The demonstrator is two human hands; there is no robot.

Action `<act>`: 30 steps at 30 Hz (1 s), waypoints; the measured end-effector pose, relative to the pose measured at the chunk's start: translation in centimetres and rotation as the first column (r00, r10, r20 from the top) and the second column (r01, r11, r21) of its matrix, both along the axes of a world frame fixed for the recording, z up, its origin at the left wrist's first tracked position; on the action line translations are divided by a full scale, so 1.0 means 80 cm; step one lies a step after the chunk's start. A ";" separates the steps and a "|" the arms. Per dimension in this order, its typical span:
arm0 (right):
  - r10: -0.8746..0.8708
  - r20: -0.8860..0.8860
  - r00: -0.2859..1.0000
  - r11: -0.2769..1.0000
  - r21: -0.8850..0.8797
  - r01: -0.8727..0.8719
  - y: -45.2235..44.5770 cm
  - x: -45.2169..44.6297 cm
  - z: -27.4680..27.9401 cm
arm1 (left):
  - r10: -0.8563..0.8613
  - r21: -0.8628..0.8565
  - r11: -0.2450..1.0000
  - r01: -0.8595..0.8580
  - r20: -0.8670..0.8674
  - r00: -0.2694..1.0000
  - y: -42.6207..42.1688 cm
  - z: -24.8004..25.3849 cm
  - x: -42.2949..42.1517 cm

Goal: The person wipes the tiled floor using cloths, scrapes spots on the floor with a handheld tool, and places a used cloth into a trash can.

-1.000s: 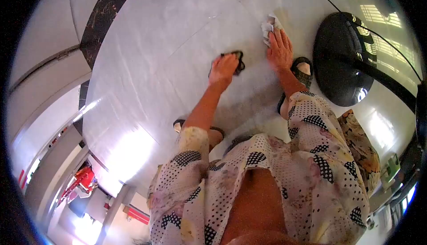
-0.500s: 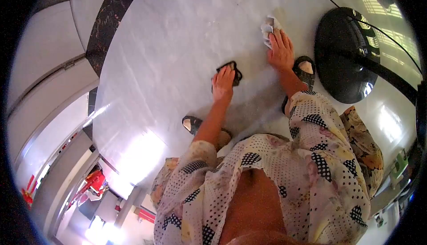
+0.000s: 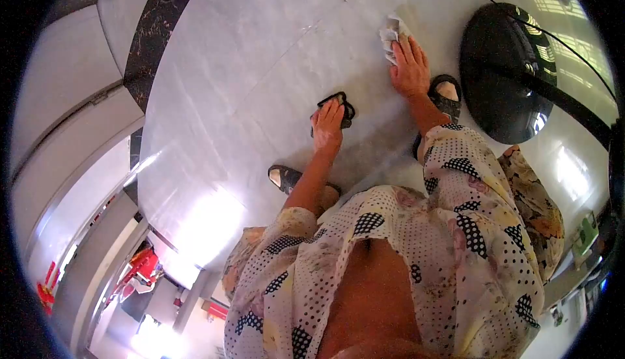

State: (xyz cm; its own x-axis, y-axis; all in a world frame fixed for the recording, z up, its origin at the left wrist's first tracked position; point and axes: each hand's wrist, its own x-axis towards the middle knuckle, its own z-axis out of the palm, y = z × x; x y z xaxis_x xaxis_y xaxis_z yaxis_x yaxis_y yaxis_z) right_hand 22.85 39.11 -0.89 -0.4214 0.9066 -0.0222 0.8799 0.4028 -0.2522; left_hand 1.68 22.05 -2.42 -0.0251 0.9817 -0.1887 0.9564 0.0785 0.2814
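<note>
My left hand [image 3: 327,126] lies on a dark cloth [image 3: 347,109] on the pale glossy floor [image 3: 247,66], its fingers over the cloth and pressed together. Farther forward and to the right, my right hand [image 3: 410,69] rests on a crumpled whitish cloth [image 3: 392,33], fingers stretched out with their tips on its edge. The dark cloth has black edging that shows around my left fingertips. The two hands are apart, each with its cloth flat against the floor.
Right of my right hand stands a round black base [image 3: 508,72] with a black pole and a cable. Dark sandals [image 3: 446,98] are on my feet. A dark marble strip [image 3: 156,27] curves at the left; red items [image 3: 143,264] are at the lower left.
My left hand and the dark cloth have moved slightly right and toward me since the first frame. My right hand has barely moved on its cloth. The view has shifted a little.
</note>
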 end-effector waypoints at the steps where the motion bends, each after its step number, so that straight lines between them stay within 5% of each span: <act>1: 0.001 0.001 1.000 1.000 0.007 -0.001 0.001 0.000 0.000 | -0.014 0.006 1.000 0.013 0.026 1.000 -0.008 0.004 0.004; 4: 0.024 0.017 1.000 0.999 0.030 -0.025 0.001 0.002 -0.001 | -0.030 0.212 0.977 0.029 0.002 1.000 0.038 0.008 0.003; 9: 0.036 0.026 0.999 0.997 0.061 -0.037 0.004 0.011 -0.013 | 0.094 0.275 0.955 -0.114 0.083 0.992 0.110 0.003 0.001; 11: 0.036 0.006 0.999 0.998 0.047 -0.037 0.005 0.010 -0.009 | 0.089 0.095 0.992 -0.082 -0.069 0.994 0.062 0.012 0.020; 13: 0.028 -0.004 1.000 0.999 0.037 -0.027 0.006 0.005 -0.003 | 0.035 -0.082 0.996 -0.037 -0.031 0.999 -0.009 0.003 0.035; 16: 0.008 0.001 1.000 1.000 0.025 -0.008 0.003 0.003 0.008 | -0.003 0.132 0.991 -0.027 0.222 0.975 -0.058 -0.009 0.036; 19: 0.029 0.015 0.999 0.999 0.036 -0.030 0.006 0.007 0.001 | -0.075 -0.034 0.996 0.079 0.100 0.992 0.007 -0.004 0.017; 23: 0.020 0.053 0.998 0.999 0.038 -0.022 0.004 0.007 -0.011 | 0.112 0.261 0.954 -0.150 0.153 0.982 0.102 -0.007 -0.006; 27: 0.027 -0.004 1.000 0.997 0.071 -0.027 0.008 0.006 -0.002 | 0.206 -0.044 0.978 -0.205 0.016 0.978 0.054 0.014 0.022; 30: 0.017 -0.005 1.000 0.999 0.035 -0.017 0.005 0.003 -0.006 | 0.117 0.013 0.993 -0.119 0.130 0.985 -0.019 0.020 0.038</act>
State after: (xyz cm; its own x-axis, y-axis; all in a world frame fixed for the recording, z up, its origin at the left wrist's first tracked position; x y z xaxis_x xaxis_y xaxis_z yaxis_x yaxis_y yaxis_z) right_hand 23.11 39.52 -1.39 -0.4365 0.8996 0.0110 0.8718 0.4259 -0.2421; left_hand 4.68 20.51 -0.80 -0.1178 0.9770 -0.1779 0.8963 0.1818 0.4045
